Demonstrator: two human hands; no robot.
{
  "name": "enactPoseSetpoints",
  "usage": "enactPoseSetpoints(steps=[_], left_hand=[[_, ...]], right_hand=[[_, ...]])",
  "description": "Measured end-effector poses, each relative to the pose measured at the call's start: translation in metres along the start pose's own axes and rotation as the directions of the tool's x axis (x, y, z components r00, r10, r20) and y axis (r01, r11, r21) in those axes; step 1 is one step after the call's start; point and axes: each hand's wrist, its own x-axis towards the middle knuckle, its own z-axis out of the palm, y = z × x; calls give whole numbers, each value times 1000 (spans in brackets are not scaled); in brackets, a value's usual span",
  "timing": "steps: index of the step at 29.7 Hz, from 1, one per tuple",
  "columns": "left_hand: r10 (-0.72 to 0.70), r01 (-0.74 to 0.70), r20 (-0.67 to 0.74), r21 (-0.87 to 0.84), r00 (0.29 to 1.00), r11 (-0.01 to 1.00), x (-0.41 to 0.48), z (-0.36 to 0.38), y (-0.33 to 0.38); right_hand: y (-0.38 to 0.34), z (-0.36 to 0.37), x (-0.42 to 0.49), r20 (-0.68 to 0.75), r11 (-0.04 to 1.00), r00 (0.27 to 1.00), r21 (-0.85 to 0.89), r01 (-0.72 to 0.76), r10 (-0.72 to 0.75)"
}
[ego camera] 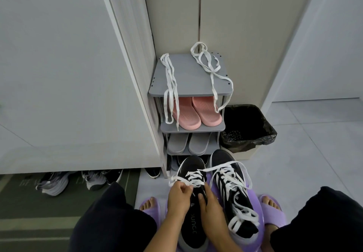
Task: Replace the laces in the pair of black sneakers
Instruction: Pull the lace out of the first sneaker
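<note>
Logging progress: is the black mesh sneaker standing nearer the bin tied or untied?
Untied: the flat white lace is threaded through the black mesh sneaker, but its ends trail loose, no bow.

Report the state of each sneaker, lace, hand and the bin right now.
Held sneaker: partly laced, untied.
Other sneaker: loosely laced, untied.
Spare laces: loose, draped over rack top.
Left hand: pinches threaded lace.
Right hand: grips held sneaker.
Bin: open, bag-lined.
</note>
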Motion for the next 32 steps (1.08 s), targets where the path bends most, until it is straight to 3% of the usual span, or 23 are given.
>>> enactPoseSetpoints(steps=[4, 6, 9, 11, 12, 14, 16, 19, 20, 22, 25, 28, 30, 32], left_hand=[[78, -74, -91, 43, 993, 996, -7, -1, -2], [-5, -27, -181, -171, 983, 985, -10, -3, -4], [-181, 61, -163, -558, 970, 828, -11, -10, 0], [-173, 93, -97, -545, 980, 834, -8, -14, 2], [-135, 79, -98, -436, 986, 896, -5, -16, 0], [6, -10, -169, -21, 986, 1000, 2, -18, -5], [217, -117, -188, 435, 958, 893, 10, -20, -14], [499, -436, 62, 587, 864, 682, 16, -22, -8], [575, -501, 96, 618, 813, 605, 20, -22, -8], [584, -524, 176, 686, 793, 505, 23, -27, -1], [472, -543, 302, 642, 828, 542, 16, -35, 4], [318, -394, 263, 328, 911, 858, 9, -38, -2], [248, -290, 231, 171, 941, 942, 10, -37, -5], [215, -240, 179, 134, 960, 961, 14, -33, -6]], right_hand=[[-3, 2, -1, -13, 999, 1000, -33, -1, 0], [-3, 2, -1, -8, 999, 1000, -44, 2, -2], [-3, 1, -1, 0, 999, 1000, -47, -7, 7], [-4, 0, -2, 18, 999, 1000, -40, -3, 4], [-4, -1, -3, 32, 1000, 999, -28, -4, 5], [-4, -1, -4, 40, 1000, 999, -11, 19, -18], [-5, -3, -4, 1, 997, 998, -49, 67, -67], [-12, -9, 7, -59, 982, 993, -167, 92, -103], [-14, -11, 12, -67, 971, 991, -218, 96, -113], [-20, -15, 22, -49, 935, 993, -345, 80, -103], [-28, -22, 36, 9, 900, 1000, -434, 22, -20], [-32, -24, 42, 26, 883, 999, -468, 31, -21], [-34, -24, 43, 42, 908, 999, -419, 29, -12], [-35, -24, 45, 69, 938, 997, -346, -10, 36]])
